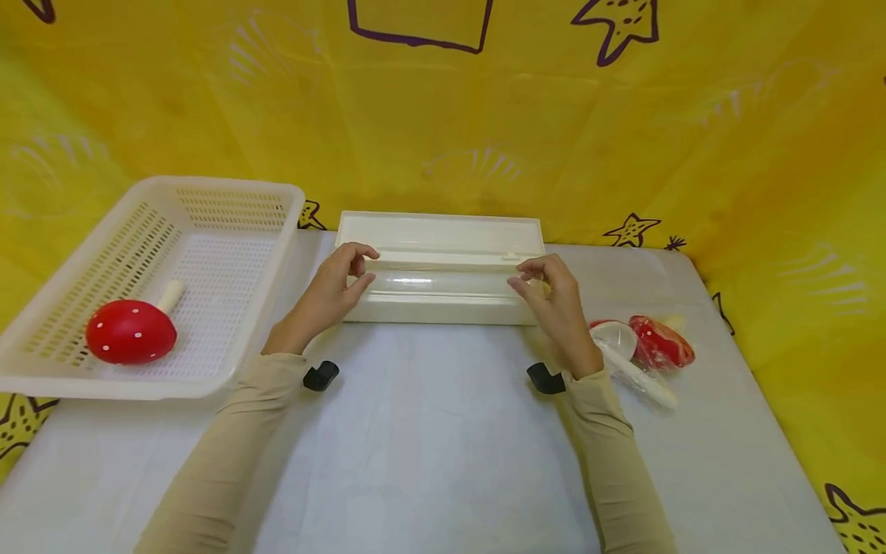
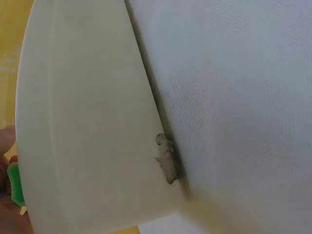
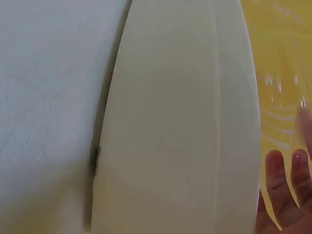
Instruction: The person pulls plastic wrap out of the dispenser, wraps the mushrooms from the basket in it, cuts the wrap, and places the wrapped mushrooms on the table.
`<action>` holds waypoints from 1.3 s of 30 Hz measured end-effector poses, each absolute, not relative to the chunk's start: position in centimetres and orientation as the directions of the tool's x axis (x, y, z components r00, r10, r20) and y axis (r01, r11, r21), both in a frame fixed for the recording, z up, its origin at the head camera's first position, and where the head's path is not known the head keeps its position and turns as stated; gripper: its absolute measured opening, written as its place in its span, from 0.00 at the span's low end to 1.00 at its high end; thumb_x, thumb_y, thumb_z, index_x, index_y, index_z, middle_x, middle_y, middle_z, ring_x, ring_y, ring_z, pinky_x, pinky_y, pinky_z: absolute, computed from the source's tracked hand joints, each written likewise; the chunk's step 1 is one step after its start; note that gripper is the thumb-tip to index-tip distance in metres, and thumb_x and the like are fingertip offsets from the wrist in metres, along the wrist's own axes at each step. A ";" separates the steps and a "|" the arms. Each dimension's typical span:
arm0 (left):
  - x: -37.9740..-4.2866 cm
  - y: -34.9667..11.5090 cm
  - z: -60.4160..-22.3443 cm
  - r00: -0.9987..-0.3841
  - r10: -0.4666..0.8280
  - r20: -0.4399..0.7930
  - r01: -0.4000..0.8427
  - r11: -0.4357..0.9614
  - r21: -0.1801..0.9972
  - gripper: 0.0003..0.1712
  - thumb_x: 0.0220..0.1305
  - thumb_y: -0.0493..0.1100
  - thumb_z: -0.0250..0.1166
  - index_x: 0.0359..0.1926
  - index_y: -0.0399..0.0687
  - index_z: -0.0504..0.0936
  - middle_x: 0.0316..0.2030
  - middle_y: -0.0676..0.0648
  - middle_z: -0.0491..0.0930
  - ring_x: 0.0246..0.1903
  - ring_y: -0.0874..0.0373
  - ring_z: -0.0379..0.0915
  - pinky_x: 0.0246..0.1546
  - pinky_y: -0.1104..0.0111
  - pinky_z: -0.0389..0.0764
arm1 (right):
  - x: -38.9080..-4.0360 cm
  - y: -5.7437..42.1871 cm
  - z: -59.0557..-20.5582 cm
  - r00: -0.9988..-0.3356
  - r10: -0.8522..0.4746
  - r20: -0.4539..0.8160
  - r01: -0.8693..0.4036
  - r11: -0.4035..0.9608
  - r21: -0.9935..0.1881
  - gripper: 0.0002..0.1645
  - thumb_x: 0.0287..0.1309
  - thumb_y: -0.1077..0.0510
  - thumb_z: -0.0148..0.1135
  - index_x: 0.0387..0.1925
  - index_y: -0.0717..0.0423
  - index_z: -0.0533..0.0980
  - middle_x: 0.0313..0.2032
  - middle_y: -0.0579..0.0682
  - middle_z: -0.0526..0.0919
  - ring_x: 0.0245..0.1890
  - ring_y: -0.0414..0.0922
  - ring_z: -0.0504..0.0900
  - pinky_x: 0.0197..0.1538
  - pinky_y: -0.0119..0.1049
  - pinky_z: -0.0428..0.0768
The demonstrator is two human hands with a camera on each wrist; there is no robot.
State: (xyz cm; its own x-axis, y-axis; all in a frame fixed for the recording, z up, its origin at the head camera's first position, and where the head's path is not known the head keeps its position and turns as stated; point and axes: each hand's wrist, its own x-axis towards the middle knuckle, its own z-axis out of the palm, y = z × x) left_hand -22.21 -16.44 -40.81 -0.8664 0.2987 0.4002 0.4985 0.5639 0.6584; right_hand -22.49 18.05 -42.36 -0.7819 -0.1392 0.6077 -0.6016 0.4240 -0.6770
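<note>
A long white box [image 1: 443, 311] with its lid [image 1: 436, 231] raised stands at the back of the table. Inside lies a shiny roll that looks like clear film [image 1: 429, 282]. My left hand [image 1: 332, 286] hovers by the box's left end, thumb and fingertips apart. At the right end my right hand [image 1: 557, 304] is held alike, with a gap between thumb and forefinger. Nothing shows in either gap in the head view. Past the box wall [image 2: 97, 107], the left wrist view catches a green ridged piece [image 2: 16, 184] near the left fingers; what it belongs to is hidden.
To the left, a white plastic basket [image 1: 273, 281] holds a red toy mushroom [image 1: 131, 332] with white dots. Red and white things [image 1: 661, 342] in clear wrap lie right of my right arm. A yellow patterned cloth [image 1: 443, 115] hangs behind the table.
</note>
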 end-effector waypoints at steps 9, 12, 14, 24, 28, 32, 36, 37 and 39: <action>-22.6 -17.4 -40.3 -0.912 0.185 0.366 0.397 0.625 0.672 0.06 0.62 0.36 0.69 0.37 0.36 0.85 0.38 0.38 0.85 0.34 0.49 0.80 0.35 0.82 0.72 | -22.8 18.4 -41.6 -0.797 -0.120 0.591 -0.546 0.559 -0.624 0.15 0.55 0.68 0.70 0.45 0.68 0.81 0.34 0.61 0.85 0.33 0.53 0.84 0.45 0.15 0.73; -22.6 -17.5 -40.3 -0.915 0.180 0.362 0.392 0.617 0.683 0.06 0.64 0.38 0.68 0.38 0.37 0.86 0.39 0.38 0.87 0.35 0.49 0.82 0.35 0.82 0.74 | -23.0 18.6 -41.2 -0.795 -0.121 0.594 -0.535 0.603 -0.592 0.14 0.53 0.66 0.71 0.43 0.67 0.83 0.33 0.60 0.86 0.33 0.53 0.85 0.44 0.20 0.77; -22.6 -17.5 -40.2 -0.916 0.178 0.360 0.389 0.609 0.691 0.06 0.64 0.38 0.67 0.37 0.38 0.86 0.39 0.39 0.87 0.35 0.52 0.82 0.35 0.81 0.74 | -23.1 18.7 -41.0 -0.796 -0.126 0.593 -0.531 0.616 -0.582 0.11 0.53 0.65 0.72 0.39 0.66 0.84 0.32 0.60 0.87 0.32 0.54 0.86 0.43 0.28 0.80; -23.2 -17.5 -39.9 -0.919 0.146 0.367 0.381 0.573 0.726 0.07 0.64 0.39 0.67 0.38 0.39 0.86 0.38 0.41 0.87 0.31 0.71 0.74 0.32 0.81 0.72 | -23.5 18.7 -40.5 -0.799 -0.140 0.585 -0.534 0.615 -0.581 0.06 0.56 0.65 0.69 0.35 0.66 0.83 0.34 0.60 0.87 0.34 0.53 0.86 0.44 0.36 0.81; -23.4 -17.4 -39.7 -0.916 0.139 0.376 0.384 0.572 0.725 0.07 0.64 0.39 0.67 0.38 0.38 0.86 0.38 0.40 0.87 0.33 0.66 0.76 0.33 0.81 0.72 | -23.8 18.7 -40.3 -0.799 -0.137 0.585 -0.529 0.623 -0.576 0.07 0.56 0.65 0.69 0.35 0.67 0.83 0.34 0.60 0.87 0.35 0.54 0.86 0.45 0.40 0.82; -23.6 -17.3 -39.4 -0.911 0.135 0.390 0.392 0.582 0.712 0.07 0.64 0.38 0.68 0.38 0.37 0.86 0.38 0.39 0.87 0.37 0.54 0.81 0.37 0.81 0.73 | -24.3 18.7 -40.0 -0.805 -0.139 0.577 -0.521 0.629 -0.576 0.08 0.57 0.64 0.69 0.35 0.68 0.83 0.34 0.62 0.87 0.35 0.56 0.86 0.46 0.48 0.83; -23.8 -17.3 -38.9 -0.909 0.134 0.396 0.391 0.607 0.692 0.07 0.64 0.38 0.67 0.38 0.37 0.86 0.37 0.39 0.87 0.38 0.51 0.80 0.41 0.75 0.74 | -24.7 18.6 -39.5 -0.807 -0.146 0.572 -0.519 0.637 -0.570 0.08 0.57 0.65 0.68 0.35 0.69 0.82 0.35 0.63 0.87 0.36 0.57 0.85 0.46 0.49 0.83; -23.8 -17.3 -38.7 -0.909 0.133 0.395 0.389 0.613 0.688 0.07 0.64 0.38 0.67 0.38 0.38 0.86 0.37 0.39 0.87 0.38 0.52 0.79 0.41 0.73 0.74 | -24.8 18.6 -39.4 -0.807 -0.148 0.571 -0.519 0.639 -0.568 0.08 0.57 0.65 0.68 0.35 0.69 0.82 0.35 0.63 0.86 0.36 0.57 0.85 0.46 0.49 0.83; -24.0 -17.2 -38.6 -0.909 0.130 0.396 0.386 0.622 0.681 0.07 0.64 0.38 0.67 0.38 0.38 0.87 0.36 0.39 0.87 0.37 0.51 0.78 0.41 0.69 0.74 | -25.0 18.5 -39.2 -0.811 -0.153 0.565 -0.516 0.642 -0.567 0.08 0.57 0.65 0.68 0.35 0.69 0.82 0.35 0.63 0.86 0.35 0.57 0.85 0.46 0.49 0.83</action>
